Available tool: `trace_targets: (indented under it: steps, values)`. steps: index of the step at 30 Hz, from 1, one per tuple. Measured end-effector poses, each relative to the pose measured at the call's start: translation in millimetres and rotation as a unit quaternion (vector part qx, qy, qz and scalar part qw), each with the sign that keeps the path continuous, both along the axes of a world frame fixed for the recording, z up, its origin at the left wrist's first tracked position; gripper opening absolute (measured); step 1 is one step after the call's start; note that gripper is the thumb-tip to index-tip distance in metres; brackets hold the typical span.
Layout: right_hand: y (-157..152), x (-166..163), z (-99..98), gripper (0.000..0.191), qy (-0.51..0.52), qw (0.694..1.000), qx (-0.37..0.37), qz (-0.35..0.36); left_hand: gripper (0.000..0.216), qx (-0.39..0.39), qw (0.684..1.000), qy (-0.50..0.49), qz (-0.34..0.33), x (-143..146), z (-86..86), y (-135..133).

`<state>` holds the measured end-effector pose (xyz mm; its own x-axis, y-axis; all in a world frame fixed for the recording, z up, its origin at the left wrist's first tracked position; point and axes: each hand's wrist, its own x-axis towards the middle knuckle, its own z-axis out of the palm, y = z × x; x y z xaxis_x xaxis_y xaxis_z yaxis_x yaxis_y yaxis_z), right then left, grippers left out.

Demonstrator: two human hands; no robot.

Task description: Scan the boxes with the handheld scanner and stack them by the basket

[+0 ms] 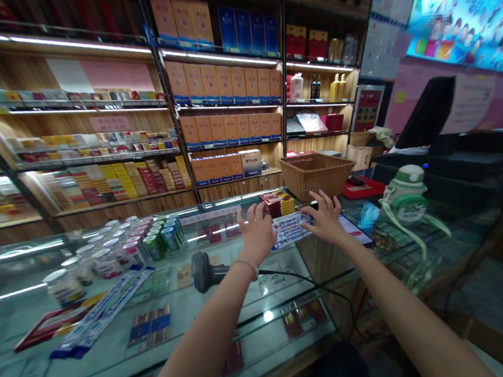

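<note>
Both my arms reach forward over a glass counter (pixel 252 304). My left hand (pixel 257 230) and my right hand (pixel 326 217) grip the two ends of a long blue-and-white carton (pixel 290 227) lying on the counter, fingers curled over its far edge. A stack of red and yellow cartons (pixel 279 202) sits just behind it. A bracelet is on my left wrist.
A wicker basket (pixel 316 173) stands behind the cartons. A barcode scanner (pixel 206 271) with its cable lies near my left forearm. Small jars and green tins (pixel 121 248) fill the counter's left, with blue-and-white cartons (pixel 100 312) in front. A green-and-white bottle (pixel 405 195) and a register stand right. Shelves of boxes line the back wall.
</note>
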<state>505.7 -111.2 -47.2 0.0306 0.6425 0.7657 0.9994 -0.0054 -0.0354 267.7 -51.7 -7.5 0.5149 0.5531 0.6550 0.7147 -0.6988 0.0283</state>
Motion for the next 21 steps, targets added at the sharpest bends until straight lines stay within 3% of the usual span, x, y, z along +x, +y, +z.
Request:
trace_targets:
  steps: [10, 21]
  values:
    - [-11, 12, -19.2, 0.028, -0.018, 0.996, -0.082, -0.027, 0.025, -0.068, 0.992, 0.109, 0.012, 12, -9.4, -11]
    - [-12, 15, -26.2, 0.027, -0.029, 0.994, -0.098, -0.025, 0.026, -0.092, 0.988, 0.124, 0.011, 16, -12.9, -14]
